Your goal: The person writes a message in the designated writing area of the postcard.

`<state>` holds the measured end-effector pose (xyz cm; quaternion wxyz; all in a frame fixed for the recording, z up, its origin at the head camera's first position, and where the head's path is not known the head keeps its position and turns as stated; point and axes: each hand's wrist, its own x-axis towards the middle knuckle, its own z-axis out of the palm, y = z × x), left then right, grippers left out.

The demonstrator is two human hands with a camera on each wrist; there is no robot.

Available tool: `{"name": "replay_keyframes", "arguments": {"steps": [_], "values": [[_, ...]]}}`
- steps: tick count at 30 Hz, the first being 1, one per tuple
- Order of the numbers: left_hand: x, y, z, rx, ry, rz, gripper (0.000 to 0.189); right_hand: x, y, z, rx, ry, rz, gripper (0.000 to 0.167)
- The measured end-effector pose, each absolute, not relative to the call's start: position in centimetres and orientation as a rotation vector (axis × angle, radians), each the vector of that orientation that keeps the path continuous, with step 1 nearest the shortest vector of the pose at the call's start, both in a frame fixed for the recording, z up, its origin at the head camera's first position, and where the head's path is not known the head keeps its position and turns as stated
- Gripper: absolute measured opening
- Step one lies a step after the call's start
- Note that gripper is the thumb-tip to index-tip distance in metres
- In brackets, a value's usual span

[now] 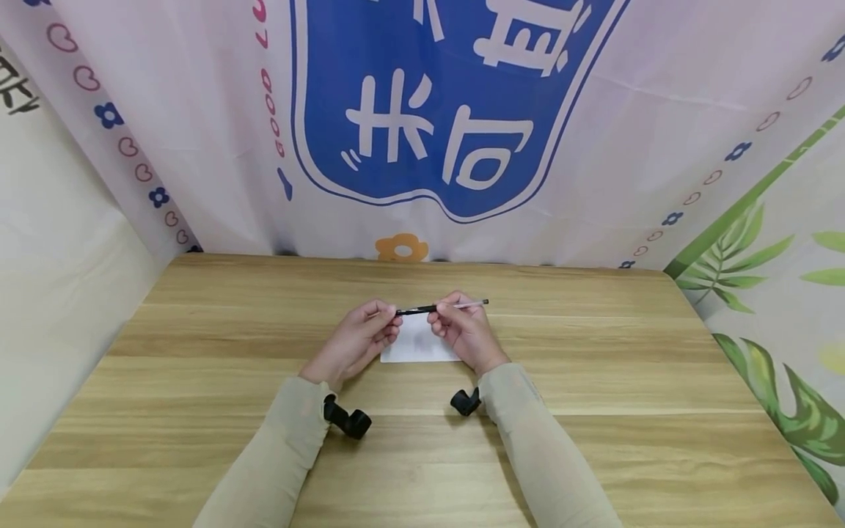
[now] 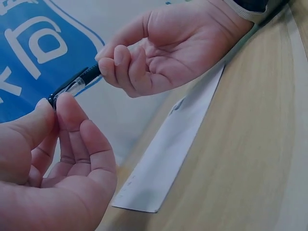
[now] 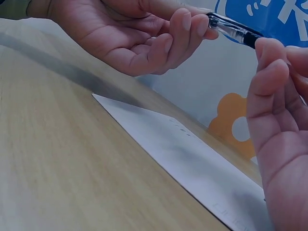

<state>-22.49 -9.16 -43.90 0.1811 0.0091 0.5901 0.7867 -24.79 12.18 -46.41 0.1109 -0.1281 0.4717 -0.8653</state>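
Observation:
Both hands hold one pen (image 1: pixel 418 311) above the table, roughly level in the head view. My left hand (image 1: pixel 359 334) pinches its left end, where a black clip and a clear section (image 2: pixel 77 86) show in the left wrist view. With thumb and fingers, my right hand (image 1: pixel 465 331) pinches it near the middle, on a black part (image 3: pixel 251 39). A thin clear length with a dark end sticks out to the right, past the right hand. Beneath the hands lies a white sheet (image 1: pixel 417 345) with faint marks on it, partly covered by the right hand.
The wooden table (image 1: pixel 396 469) carries the sheet. A curtain (image 1: pixel 231 183) with a blue sign print hangs behind its far edge. Black wrist-worn mounts (image 1: pixel 353 422) stick out inward from both sleeves, close above the tabletop.

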Motion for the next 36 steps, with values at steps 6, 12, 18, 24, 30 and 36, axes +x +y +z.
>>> {"name": "replay_keyframes", "arguments": {"steps": [6,12,18,24,30,36], "values": [[-22.54,-9.13,-43.72,0.019,1.708,2.194,0.015,-24.98,12.22,-46.54,-0.389,1.389,-2.564,0.024],[-22.75,-9.25,-43.68,-0.007,1.697,2.191,0.015,-25.11,12.23,-46.63,-0.416,1.382,-2.575,0.024],[-22.74,-9.27,-43.74,0.017,1.709,2.193,0.021,-25.08,12.08,-46.69,-0.397,1.444,-2.578,0.021],[-22.72,-9.32,-43.89,0.002,1.775,2.193,0.024,-25.14,12.03,-46.83,-0.391,1.501,-2.556,0.016],[-22.77,-9.55,-43.90,-0.037,1.809,2.232,0.021,-25.19,11.98,-46.84,-0.437,1.454,-2.607,0.020],[-22.77,-9.92,-43.73,-0.115,1.831,2.332,0.023,-25.20,12.29,-46.94,-0.483,1.443,-2.588,0.030]]}}
